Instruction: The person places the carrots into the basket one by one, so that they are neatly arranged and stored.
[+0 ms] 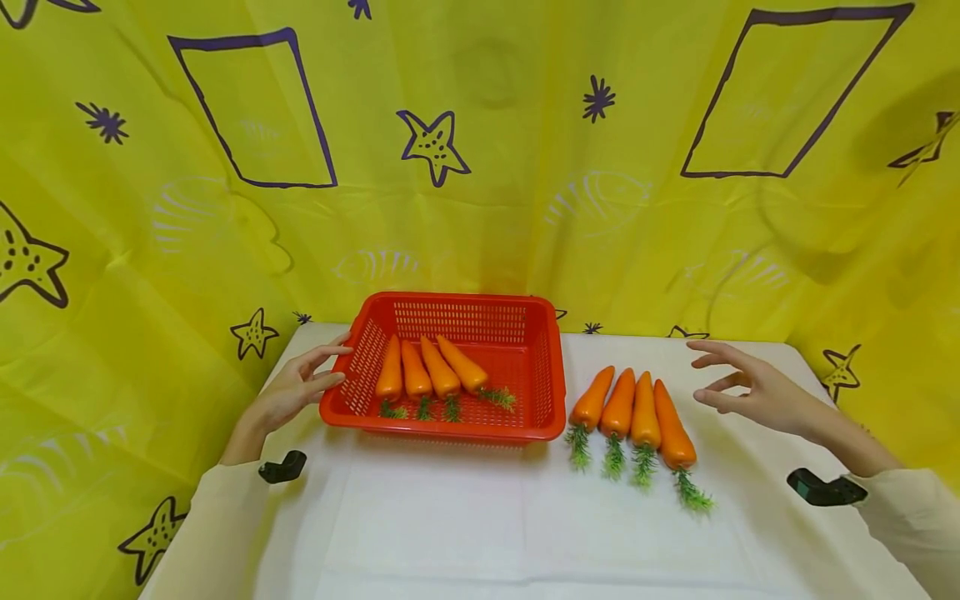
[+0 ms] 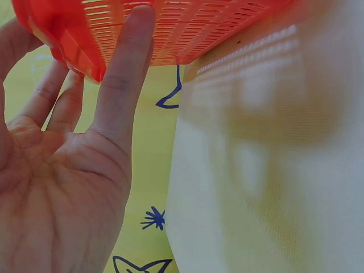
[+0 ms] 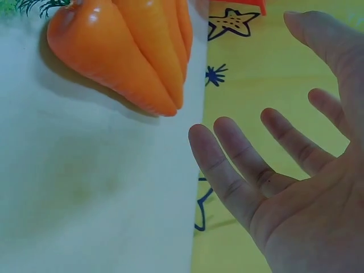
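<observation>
1. Four orange carrots (image 1: 633, 410) are laid side by side on the white counter (image 1: 450, 525), just right of a red basket (image 1: 450, 367), tips pointing away and green tufts toward the person. Their glossy, even skin suggests moulded plastic: they are judged light, stiff and somewhat slippery, not fragile.

2. The thick middle of each body is judged the surest place to be gripped, across its width; the green tufts look soft and would likely bend or slip if pinched. As the four lie touching, the outermost carrot on the right offers the freest side.

3. The right hand (image 1: 750, 387) is held above the counter beside that row, fingers spread apart and relaxed, nothing grasped. In the right wrist view the carrot tips (image 3: 153, 85) are seen near the fingertips (image 3: 205, 142) but not touched.

4. The left hand (image 1: 296, 387) is placed against the basket's left side, fingers straight. In the left wrist view a finger (image 2: 122, 79) is seen lying flat on the slotted wall (image 2: 193, 34), with nothing curled round the rim.

5. Four more carrots (image 1: 431, 371) are seen lying inside the basket, tufts toward the person. The basket is judged light and slightly flexible.

6. A yellow cloth (image 1: 480, 167) printed with stars and outlined shapes is hung behind the counter.
</observation>
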Motion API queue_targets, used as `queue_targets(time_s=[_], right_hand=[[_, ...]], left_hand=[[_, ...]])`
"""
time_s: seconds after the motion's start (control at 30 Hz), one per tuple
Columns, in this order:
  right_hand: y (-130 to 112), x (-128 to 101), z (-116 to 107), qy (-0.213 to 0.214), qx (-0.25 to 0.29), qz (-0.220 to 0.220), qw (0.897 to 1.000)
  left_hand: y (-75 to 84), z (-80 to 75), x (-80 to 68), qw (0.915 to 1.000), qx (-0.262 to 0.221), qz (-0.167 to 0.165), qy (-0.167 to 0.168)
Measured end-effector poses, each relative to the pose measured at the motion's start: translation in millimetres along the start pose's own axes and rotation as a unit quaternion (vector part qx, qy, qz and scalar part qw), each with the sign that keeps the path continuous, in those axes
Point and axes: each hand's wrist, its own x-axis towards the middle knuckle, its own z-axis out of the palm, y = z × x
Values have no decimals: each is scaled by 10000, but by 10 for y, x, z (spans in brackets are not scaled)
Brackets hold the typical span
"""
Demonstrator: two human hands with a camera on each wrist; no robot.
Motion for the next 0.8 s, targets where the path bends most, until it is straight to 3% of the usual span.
queue_targets(time_s=[0.27, 0.53, 0.8], right_hand=[[149, 36, 182, -515, 763, 569, 9941], [250, 62, 309, -1309, 1417, 1065, 9754], [298, 82, 402, -1502, 1697, 1372, 9643]], left_hand=[[-13, -9, 5, 9999, 106, 10, 8], [-29, -9, 13, 10000, 5, 0, 29], [-30, -15, 6, 10000, -38, -41, 49]])
